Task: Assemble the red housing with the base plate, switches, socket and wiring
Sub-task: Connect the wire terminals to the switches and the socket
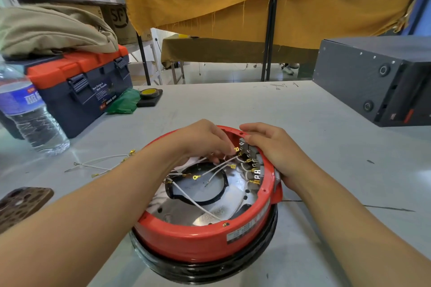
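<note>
On the grey table (233, 105), we see the red housing (200, 237) lying upturned; the left hand (205, 140) pinches a brass wire terminal (236, 149) at the switches (247, 150), while the right hand (277, 151) grips the rim. A toolbox (81, 86) sits behind.

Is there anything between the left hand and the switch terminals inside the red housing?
Nothing visible does. The left hand already reaches inside the red housing, pinching a brass connector right at the switch terminals. Loose white wires lie below, not in between. The right hand grips the rim outside.
</note>
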`<state>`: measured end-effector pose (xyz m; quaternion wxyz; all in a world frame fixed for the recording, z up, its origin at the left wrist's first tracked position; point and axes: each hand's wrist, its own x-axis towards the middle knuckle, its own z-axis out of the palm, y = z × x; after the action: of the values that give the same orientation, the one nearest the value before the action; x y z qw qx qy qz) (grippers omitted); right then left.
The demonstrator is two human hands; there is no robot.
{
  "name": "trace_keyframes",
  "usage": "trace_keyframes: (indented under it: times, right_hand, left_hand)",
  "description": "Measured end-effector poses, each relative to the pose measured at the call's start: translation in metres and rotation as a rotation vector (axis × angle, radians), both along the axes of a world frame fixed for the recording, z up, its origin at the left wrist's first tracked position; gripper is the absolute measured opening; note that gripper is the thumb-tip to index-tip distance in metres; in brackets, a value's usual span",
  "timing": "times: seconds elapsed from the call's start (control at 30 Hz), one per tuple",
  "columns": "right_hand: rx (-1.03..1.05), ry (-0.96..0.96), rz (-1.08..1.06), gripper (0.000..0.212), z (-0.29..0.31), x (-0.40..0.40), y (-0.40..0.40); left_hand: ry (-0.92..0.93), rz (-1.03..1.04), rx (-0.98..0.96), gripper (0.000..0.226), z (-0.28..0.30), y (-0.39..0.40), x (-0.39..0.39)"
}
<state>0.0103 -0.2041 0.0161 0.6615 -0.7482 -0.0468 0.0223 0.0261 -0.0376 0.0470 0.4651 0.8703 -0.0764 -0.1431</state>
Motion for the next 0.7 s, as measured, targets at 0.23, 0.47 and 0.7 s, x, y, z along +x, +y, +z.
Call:
trace_keyframes:
  times: [0.23,0.47,0.7]
  right_hand:
    - [-0.025,-0.006,0.009,0.027,0.0007,-0.0011,-0.0011]
    - [-0.023,0.005,0.006,0.028,0.0005,-0.0015,-0.0008]
    - [-0.042,0.005,0.003,0.027,-0.0005,-0.0008,-0.0010]
  left_hand:
    - [0.026,-0.001,-0.037,0.009,-0.0037,-0.0014,0.0011]
    - [0.034,0.002,-0.010,0.010,-0.0044,-0.0034,0.0006]
    - [0.093,0.018,-0.046,0.011,-0.0067,-0.0049,0.0034]
